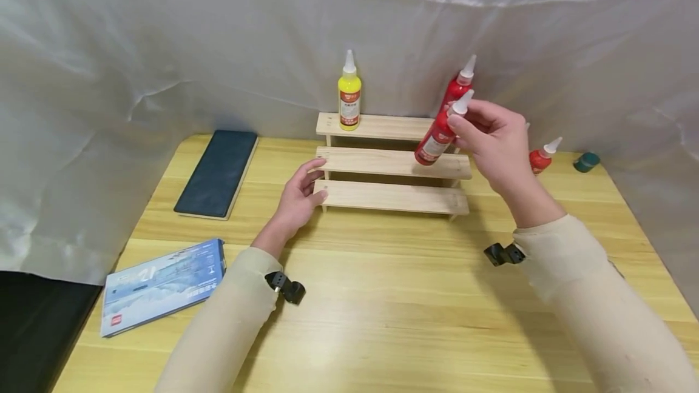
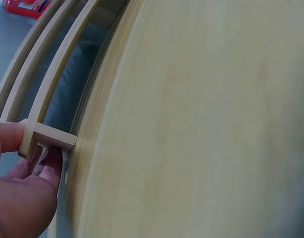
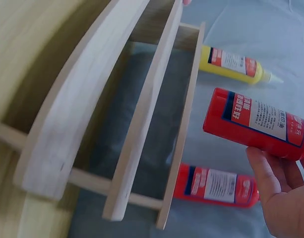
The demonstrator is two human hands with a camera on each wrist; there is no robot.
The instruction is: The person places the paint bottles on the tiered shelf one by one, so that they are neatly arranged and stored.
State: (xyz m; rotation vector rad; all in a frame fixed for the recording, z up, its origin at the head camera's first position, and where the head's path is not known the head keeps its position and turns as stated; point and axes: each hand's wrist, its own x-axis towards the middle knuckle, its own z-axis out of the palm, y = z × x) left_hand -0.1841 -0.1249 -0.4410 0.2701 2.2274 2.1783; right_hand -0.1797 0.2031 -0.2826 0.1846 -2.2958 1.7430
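Observation:
A three-step wooden stand (image 1: 393, 197) rests on the table in the head view. My left hand (image 1: 297, 199) grips its left end; the left wrist view shows thumb and fingers around the end of the lowest step and its leg. My right hand (image 1: 491, 138) holds a red squeeze bottle (image 1: 435, 141) near its white nozzle, tilted, in front of the upper steps. Seen from the right wrist, the base of this bottle points toward the stand. On the top step, a yellow bottle (image 1: 349, 99) stands at left and another red bottle (image 1: 453, 90) at right, partly hidden by the held one.
Right of the stand are a red bottle (image 1: 539, 161), partly behind my right wrist, and a small dark green object (image 1: 587, 162). A dark flat board (image 1: 217, 173) and a blue booklet (image 1: 164, 287) lie at left. Grey cloth (image 1: 218, 35) hangs behind the table.

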